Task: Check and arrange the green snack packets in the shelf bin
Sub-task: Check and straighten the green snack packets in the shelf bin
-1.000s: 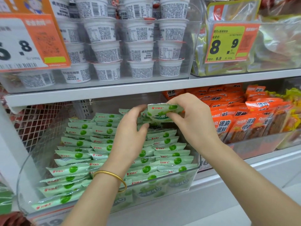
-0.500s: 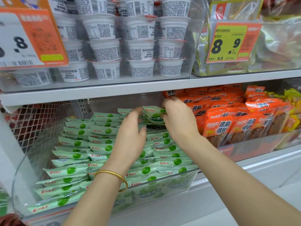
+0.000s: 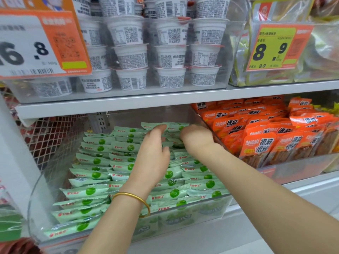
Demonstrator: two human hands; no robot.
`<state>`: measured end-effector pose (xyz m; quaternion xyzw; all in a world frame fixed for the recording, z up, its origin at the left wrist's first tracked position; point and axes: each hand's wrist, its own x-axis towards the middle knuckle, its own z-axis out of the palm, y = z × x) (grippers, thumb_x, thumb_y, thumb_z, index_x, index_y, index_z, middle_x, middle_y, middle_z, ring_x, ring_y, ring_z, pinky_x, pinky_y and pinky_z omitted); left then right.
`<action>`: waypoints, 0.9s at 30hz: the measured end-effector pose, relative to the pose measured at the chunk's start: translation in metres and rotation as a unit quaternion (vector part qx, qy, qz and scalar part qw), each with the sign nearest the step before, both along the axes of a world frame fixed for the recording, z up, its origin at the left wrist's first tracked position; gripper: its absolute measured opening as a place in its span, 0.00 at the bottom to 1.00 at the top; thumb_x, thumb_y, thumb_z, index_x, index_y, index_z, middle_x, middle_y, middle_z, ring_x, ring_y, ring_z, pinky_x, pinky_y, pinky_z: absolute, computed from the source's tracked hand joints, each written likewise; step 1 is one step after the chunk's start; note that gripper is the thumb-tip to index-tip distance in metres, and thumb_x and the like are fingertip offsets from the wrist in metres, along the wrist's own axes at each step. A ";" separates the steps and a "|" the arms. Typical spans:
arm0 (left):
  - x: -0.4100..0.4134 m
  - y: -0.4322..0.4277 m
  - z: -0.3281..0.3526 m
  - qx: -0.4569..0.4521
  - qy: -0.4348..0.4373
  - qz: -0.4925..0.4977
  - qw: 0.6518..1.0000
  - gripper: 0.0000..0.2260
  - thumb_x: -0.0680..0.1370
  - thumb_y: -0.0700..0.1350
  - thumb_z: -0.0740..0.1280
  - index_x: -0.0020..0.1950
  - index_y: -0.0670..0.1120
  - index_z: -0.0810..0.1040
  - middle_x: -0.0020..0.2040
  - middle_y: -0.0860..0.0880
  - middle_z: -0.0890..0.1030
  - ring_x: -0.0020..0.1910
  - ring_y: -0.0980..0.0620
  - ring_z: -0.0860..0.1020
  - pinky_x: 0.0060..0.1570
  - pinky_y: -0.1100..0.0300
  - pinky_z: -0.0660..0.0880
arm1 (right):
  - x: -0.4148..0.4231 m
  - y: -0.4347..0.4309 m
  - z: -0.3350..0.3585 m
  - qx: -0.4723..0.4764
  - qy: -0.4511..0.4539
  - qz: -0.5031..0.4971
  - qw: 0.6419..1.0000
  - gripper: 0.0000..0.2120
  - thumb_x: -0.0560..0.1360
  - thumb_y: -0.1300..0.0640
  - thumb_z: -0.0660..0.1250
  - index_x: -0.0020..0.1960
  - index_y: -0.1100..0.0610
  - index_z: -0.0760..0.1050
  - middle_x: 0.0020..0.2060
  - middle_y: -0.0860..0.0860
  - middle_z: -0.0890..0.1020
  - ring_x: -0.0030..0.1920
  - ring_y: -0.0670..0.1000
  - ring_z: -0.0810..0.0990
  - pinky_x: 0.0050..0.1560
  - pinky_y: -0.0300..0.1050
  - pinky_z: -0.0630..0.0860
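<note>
Deep inside the shelf bin [image 3: 39, 182], flat left hand [image 3: 154, 158] pressed green packets [image 3: 92, 174]; right hand [image 3: 196, 138] hid its grip; gentle levelling seemed wise.

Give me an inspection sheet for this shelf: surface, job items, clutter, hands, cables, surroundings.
Surface: white shelf, bin standing on it.
Job's things: green snack packets in overlapping rows inside the clear bin.
Clutter: nothing seen.
Hands: left hand open, touching the back packets; right hand at the back row, fingers hidden.
Cables: nothing seen.
Surroundings: orange snack packets to the right; white cups and price tags above.
</note>
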<state>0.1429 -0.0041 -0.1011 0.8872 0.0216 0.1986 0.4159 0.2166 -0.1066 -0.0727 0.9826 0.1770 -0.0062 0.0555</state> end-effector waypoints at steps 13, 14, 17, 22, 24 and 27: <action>0.003 0.005 0.004 0.001 0.012 -0.005 1.000 0.25 0.78 0.34 0.60 0.73 0.48 0.63 0.69 0.48 0.69 0.65 0.54 0.71 0.64 0.59 0.68 | 0.022 0.014 -0.008 0.141 -0.027 -0.060 0.988 0.16 0.74 0.73 0.58 0.58 0.64 0.75 0.57 0.60 0.78 0.56 0.60 0.78 0.45 0.48 0.73; 0.004 0.005 0.004 0.000 0.012 -0.006 1.000 0.24 0.78 0.34 0.60 0.73 0.48 0.63 0.69 0.48 0.69 0.65 0.53 0.70 0.64 0.58 0.68 | 0.022 0.015 -0.008 0.147 -0.035 -0.065 0.986 0.15 0.74 0.73 0.58 0.57 0.64 0.75 0.56 0.60 0.78 0.56 0.61 0.78 0.45 0.48 0.74; 0.004 0.004 0.005 -0.001 0.015 -0.007 1.000 0.24 0.78 0.34 0.60 0.73 0.47 0.63 0.69 0.47 0.69 0.65 0.52 0.71 0.65 0.56 0.68 | 0.019 0.015 -0.008 0.161 -0.047 -0.070 0.983 0.15 0.74 0.73 0.58 0.56 0.65 0.76 0.55 0.60 0.79 0.55 0.61 0.79 0.43 0.48 0.74; 0.004 0.000 0.005 0.007 0.017 -0.009 1.000 0.24 0.77 0.34 0.60 0.72 0.46 0.64 0.68 0.46 0.70 0.66 0.51 0.70 0.66 0.51 0.68 | 0.011 0.008 -0.012 0.167 -0.046 -0.072 0.982 0.12 0.73 0.74 0.59 0.51 0.64 0.77 0.51 0.59 0.81 0.50 0.59 0.80 0.39 0.45 0.71; 0.004 0.000 0.005 0.009 0.017 -0.008 1.000 0.24 0.77 0.34 0.60 0.72 0.46 0.64 0.68 0.46 0.69 0.66 0.50 0.70 0.66 0.51 0.68 | 0.010 0.004 -0.011 0.165 -0.049 -0.069 0.983 0.10 0.74 0.73 0.59 0.49 0.64 0.77 0.49 0.58 0.81 0.48 0.58 0.80 0.39 0.44 0.71; 0.004 -0.001 0.004 0.006 0.018 -0.005 1.000 0.24 0.77 0.35 0.61 0.72 0.46 0.64 0.69 0.46 0.69 0.66 0.49 0.70 0.66 0.50 0.68 | 0.005 0.002 -0.010 0.170 -0.068 -0.057 0.981 0.09 0.75 0.72 0.60 0.50 0.64 0.76 0.50 0.58 0.81 0.49 0.58 0.80 0.41 0.44 0.70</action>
